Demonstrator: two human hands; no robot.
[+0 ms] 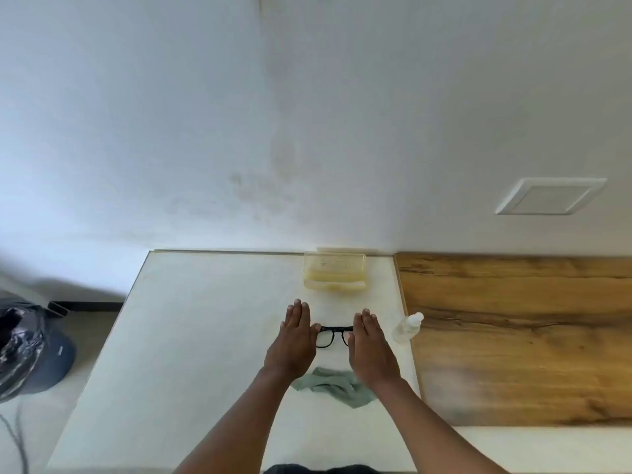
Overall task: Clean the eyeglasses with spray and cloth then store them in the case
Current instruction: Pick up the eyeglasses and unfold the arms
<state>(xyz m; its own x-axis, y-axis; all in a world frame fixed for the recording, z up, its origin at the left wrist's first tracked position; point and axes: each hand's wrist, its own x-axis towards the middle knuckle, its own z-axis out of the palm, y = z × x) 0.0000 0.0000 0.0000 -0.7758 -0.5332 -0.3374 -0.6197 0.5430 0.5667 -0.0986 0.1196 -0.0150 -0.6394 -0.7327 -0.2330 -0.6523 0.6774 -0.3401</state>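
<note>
Black-framed eyeglasses (332, 335) lie on the white table (191, 319) between my two hands. My left hand (293, 340) lies flat with straight fingers, its thumb touching the frame's left end. My right hand (370, 347) is also flat with straight fingers and covers the frame's right end. A crumpled grey-green cloth (337, 388) lies just behind my wrists, nearer to me. A small clear spray bottle (408, 328) stands to the right of my right hand. An open, pale yellow translucent case (335, 271) sits at the table's far edge against the wall.
A wooden surface (519, 336) adjoins the table on the right. A dark bag (20, 354) and a dark cap (60, 357) lie on the floor to the left. A white wall plate (550, 196) is mounted on the wall at right.
</note>
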